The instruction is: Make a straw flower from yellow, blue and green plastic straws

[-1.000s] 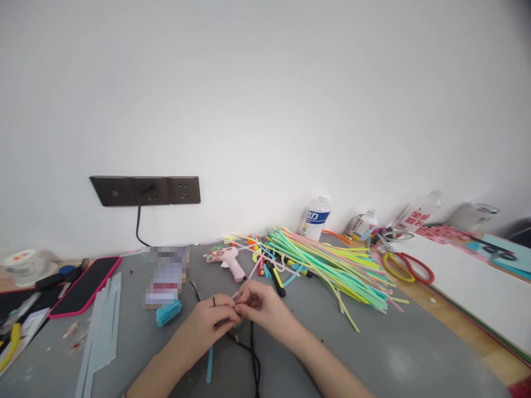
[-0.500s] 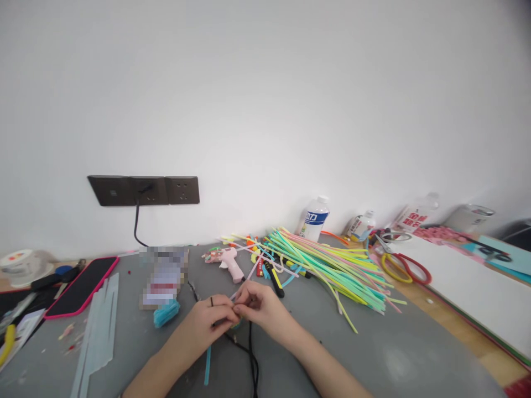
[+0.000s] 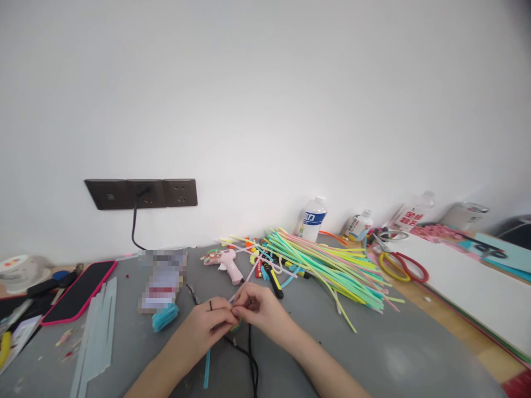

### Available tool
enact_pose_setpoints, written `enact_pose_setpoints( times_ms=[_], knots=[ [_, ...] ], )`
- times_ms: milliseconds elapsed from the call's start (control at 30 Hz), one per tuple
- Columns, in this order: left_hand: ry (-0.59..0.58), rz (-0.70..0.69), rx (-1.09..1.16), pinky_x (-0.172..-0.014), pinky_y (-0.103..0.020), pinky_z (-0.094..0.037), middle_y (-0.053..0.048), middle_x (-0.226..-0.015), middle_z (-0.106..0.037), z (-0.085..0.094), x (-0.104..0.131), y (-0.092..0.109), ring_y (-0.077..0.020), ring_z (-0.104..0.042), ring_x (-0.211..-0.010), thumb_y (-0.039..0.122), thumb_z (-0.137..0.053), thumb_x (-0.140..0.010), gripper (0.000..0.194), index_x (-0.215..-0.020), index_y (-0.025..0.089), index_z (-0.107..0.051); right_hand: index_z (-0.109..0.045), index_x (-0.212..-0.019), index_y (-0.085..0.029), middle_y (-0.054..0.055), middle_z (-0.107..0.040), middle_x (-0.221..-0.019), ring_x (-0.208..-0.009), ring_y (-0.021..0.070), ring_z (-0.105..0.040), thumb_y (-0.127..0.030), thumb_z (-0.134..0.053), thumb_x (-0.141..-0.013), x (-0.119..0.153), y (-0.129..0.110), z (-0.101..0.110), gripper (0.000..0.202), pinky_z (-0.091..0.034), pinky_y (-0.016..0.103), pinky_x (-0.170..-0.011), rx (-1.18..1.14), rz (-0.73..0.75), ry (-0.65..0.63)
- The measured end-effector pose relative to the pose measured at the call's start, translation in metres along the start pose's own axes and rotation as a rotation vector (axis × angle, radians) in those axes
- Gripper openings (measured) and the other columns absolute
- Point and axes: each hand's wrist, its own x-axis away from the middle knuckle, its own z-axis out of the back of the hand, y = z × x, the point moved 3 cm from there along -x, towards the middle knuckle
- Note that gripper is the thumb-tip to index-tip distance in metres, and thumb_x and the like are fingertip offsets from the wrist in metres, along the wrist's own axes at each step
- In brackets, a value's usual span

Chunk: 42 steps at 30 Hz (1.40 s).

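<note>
My left hand (image 3: 211,320), with a dark ring on one finger, and my right hand (image 3: 257,307) meet fingertip to fingertip above the grey table. Both pinch a small pipe cleaner piece (image 3: 235,327), mostly covered by the fingers; a bit of yellow-green shows underneath. From below my left hand a blue pipe cleaner (image 3: 206,369) sticks out toward me; its upper end is hidden. Just beyond the hands lies a pink glue gun (image 3: 230,267). A yellow-and-black cutter knife (image 3: 274,280) rests to its right.
Right of centre spreads a bundle of coloured pipe cleaners (image 3: 332,265). Black cables (image 3: 251,359) run under the hands. At left are a blue coil (image 3: 165,317), a pink-edged phone (image 3: 81,293) and pale strips (image 3: 95,331). Scissors (image 3: 404,267) and bottles (image 3: 313,218) stand farther right.
The view has shifted slightly. Both hands stay pinched together at the same spot, with hardly any finger movement.
</note>
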Motion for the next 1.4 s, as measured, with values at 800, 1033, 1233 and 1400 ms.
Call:
enact_pose_setpoints(
  times_ms=[800, 1033, 1233, 1400],
  knots=[
    [0.006, 0.018, 0.106, -0.077, -0.023, -0.056, -0.007, -0.091, -0.075, -0.001, 0.002, -0.009, -0.0171, -0.073, -0.090, 0.007, -0.054, -0.086, 0.020, -0.085, 0.020, -0.069, -0.064, -0.091, -0.018, 0.009, -0.070, -0.091, -0.079, 0.0201, -0.064, -0.041, -0.040, -0.093, 0.012, -0.055, 0.173, 0.034, -0.051, 0.031, -0.071, 0.513, 0.065, 0.592],
    [-0.033, 0.098, 0.097, -0.077, -0.023, -0.055, -0.007, -0.092, -0.075, 0.003, -0.002, -0.003, -0.0165, -0.072, -0.088, 0.006, -0.055, -0.083, 0.020, -0.079, 0.019, -0.069, -0.071, -0.099, -0.016, 0.013, -0.072, -0.105, -0.102, 0.0323, -0.065, -0.017, -0.067, -0.065, 0.027, 0.002, 0.180, 0.034, -0.048, 0.042, -0.089, 0.847, -0.245, 0.425],
    [-0.024, 0.106, 0.100, -0.077, -0.025, -0.055, -0.008, -0.091, -0.075, 0.003, -0.002, -0.002, -0.0171, -0.072, -0.089, 0.006, -0.054, -0.083, 0.020, -0.080, 0.019, -0.069, -0.069, -0.106, -0.014, 0.014, -0.070, -0.109, -0.104, 0.0303, -0.064, -0.005, -0.056, -0.066, 0.025, 0.014, 0.170, 0.043, -0.044, 0.040, -0.093, 0.945, -0.239, 0.439],
    [-0.009, 0.098, 0.113, -0.076, -0.024, -0.055, -0.008, -0.089, -0.075, 0.002, -0.001, -0.005, -0.0180, -0.073, -0.090, 0.005, -0.055, -0.082, 0.019, -0.080, 0.018, -0.069, -0.071, -0.105, -0.017, 0.007, -0.074, -0.104, -0.098, 0.0267, -0.066, -0.010, -0.049, -0.075, 0.025, -0.007, 0.178, 0.037, -0.048, 0.035, -0.087, 0.913, -0.157, 0.434]
  ],
)
